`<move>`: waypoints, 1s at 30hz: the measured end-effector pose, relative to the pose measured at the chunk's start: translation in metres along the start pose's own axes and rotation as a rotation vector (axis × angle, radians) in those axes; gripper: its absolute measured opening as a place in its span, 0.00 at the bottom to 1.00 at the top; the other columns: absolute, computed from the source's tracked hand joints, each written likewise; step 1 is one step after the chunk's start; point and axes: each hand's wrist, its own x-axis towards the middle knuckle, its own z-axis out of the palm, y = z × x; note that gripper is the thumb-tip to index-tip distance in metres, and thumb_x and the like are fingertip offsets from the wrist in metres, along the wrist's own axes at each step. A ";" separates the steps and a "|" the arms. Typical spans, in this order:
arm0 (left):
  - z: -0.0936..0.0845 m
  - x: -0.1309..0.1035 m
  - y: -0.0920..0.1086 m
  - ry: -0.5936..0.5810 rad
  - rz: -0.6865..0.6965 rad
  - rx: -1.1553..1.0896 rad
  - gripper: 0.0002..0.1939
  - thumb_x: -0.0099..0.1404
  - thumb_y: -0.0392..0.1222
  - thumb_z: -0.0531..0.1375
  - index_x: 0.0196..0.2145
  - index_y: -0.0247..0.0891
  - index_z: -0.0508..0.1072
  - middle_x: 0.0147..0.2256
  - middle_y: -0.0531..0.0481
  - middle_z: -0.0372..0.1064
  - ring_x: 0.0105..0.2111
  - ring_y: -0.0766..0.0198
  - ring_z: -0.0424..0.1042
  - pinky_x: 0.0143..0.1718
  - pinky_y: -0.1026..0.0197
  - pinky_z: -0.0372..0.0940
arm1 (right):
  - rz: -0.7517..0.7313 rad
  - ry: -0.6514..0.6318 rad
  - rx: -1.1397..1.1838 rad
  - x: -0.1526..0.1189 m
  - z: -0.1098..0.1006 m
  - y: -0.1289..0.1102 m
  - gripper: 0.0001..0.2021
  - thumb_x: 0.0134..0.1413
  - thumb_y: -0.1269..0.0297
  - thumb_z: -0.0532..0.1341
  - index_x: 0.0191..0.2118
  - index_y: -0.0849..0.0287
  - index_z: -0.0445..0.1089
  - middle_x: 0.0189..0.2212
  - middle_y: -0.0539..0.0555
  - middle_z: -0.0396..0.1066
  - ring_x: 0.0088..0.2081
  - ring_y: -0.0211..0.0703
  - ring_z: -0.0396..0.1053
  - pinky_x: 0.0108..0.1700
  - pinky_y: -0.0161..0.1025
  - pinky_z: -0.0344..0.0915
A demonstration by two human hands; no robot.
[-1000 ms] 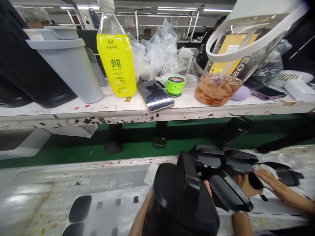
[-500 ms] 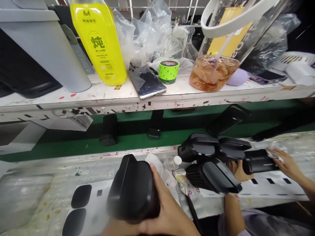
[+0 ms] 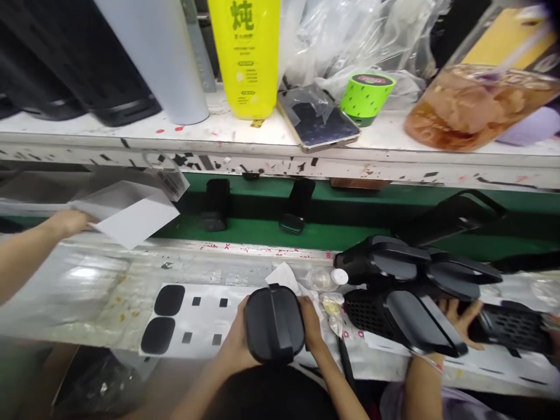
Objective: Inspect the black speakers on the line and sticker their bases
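Note:
A black rounded housing (image 3: 266, 326) with a raised band across its top is held between my two hands, low in the middle. My left hand (image 3: 236, 341) is closed round its left side, and my right hand (image 3: 311, 324) grips its right side; some fingers are hidden behind it. Just left lies a white sheet (image 3: 201, 318) bearing large rounded black pads and small black squares. To the right are a crumpled white paper (image 3: 286, 277), a clear bottle with a white cap (image 3: 339, 276) and a dark thin-handled tool (image 3: 345, 359).
Several black housings (image 3: 371, 262) crowd the bench at right, where a co-worker's hand (image 3: 461, 321) touches one. Another person's hand (image 3: 70, 223) holds white paper (image 3: 135, 221) at left. Over the green channel (image 3: 249, 230), a shelf (image 3: 245, 137) carries a yellow bottle, phone and drink.
My view has shifted, and the housing is turned so its top faces me. My left hand now shows clearly at its side. Another person's hand with paper has appeared at left.

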 end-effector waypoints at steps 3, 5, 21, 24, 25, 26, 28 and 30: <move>0.000 0.008 -0.009 -0.083 0.102 0.029 0.57 0.39 0.50 0.74 0.62 0.39 0.50 0.59 0.32 0.60 0.59 0.38 0.64 0.62 0.37 0.58 | 0.056 0.029 0.031 -0.017 -0.026 -0.012 0.20 0.70 0.49 0.51 0.35 0.55 0.73 0.44 0.58 0.73 0.47 0.43 0.72 0.50 0.41 0.72; -0.002 0.009 -0.018 -0.143 0.150 0.045 0.57 0.42 0.51 0.74 0.62 0.39 0.47 0.60 0.31 0.56 0.60 0.39 0.62 0.63 0.38 0.57 | 0.088 0.032 0.055 -0.033 -0.041 -0.029 0.18 0.69 0.52 0.54 0.36 0.58 0.73 0.47 0.62 0.72 0.52 0.52 0.70 0.53 0.53 0.71; -0.016 0.016 -0.029 -0.412 0.354 0.187 0.52 0.50 0.48 0.71 0.64 0.34 0.48 0.61 0.29 0.55 0.63 0.41 0.56 0.65 0.42 0.56 | -0.474 -1.019 -0.304 -0.006 -0.054 -0.117 0.35 0.46 0.69 0.56 0.65 0.60 0.62 0.67 0.55 0.45 0.69 0.55 0.42 0.69 0.56 0.46; -0.016 0.019 -0.026 -0.387 0.305 0.174 0.54 0.47 0.49 0.73 0.64 0.33 0.50 0.61 0.29 0.55 0.63 0.41 0.58 0.64 0.42 0.56 | -0.471 -0.827 -0.348 -0.012 -0.063 -0.100 0.32 0.54 0.72 0.54 0.66 0.59 0.60 0.66 0.57 0.49 0.68 0.52 0.46 0.69 0.57 0.45; -0.016 0.020 -0.024 -0.378 0.288 0.164 0.54 0.46 0.49 0.74 0.64 0.35 0.51 0.61 0.31 0.56 0.62 0.41 0.58 0.64 0.43 0.56 | -0.440 -0.752 -0.332 -0.018 -0.068 -0.091 0.30 0.56 0.74 0.52 0.66 0.59 0.60 0.66 0.56 0.51 0.68 0.52 0.47 0.69 0.58 0.47; -0.016 0.022 -0.023 -0.370 0.270 0.151 0.55 0.45 0.48 0.74 0.64 0.36 0.52 0.61 0.32 0.56 0.62 0.42 0.59 0.64 0.43 0.56 | -0.403 -0.678 -0.296 -0.024 -0.074 -0.081 0.29 0.58 0.75 0.51 0.65 0.57 0.61 0.66 0.56 0.52 0.68 0.51 0.48 0.68 0.57 0.51; -0.018 0.024 -0.020 -0.348 0.230 0.117 0.56 0.42 0.48 0.75 0.64 0.37 0.54 0.62 0.33 0.57 0.63 0.41 0.58 0.65 0.44 0.56 | -0.331 -0.536 -0.211 -0.037 -0.086 -0.059 0.26 0.63 0.76 0.49 0.64 0.55 0.62 0.65 0.56 0.54 0.67 0.49 0.50 0.65 0.55 0.59; -0.020 0.025 -0.019 -0.302 0.181 0.074 0.59 0.40 0.49 0.75 0.65 0.36 0.52 0.63 0.33 0.55 0.63 0.39 0.57 0.65 0.44 0.55 | -0.267 -0.416 -0.166 -0.045 -0.091 -0.037 0.23 0.66 0.75 0.48 0.62 0.52 0.63 0.63 0.57 0.57 0.66 0.49 0.53 0.62 0.57 0.62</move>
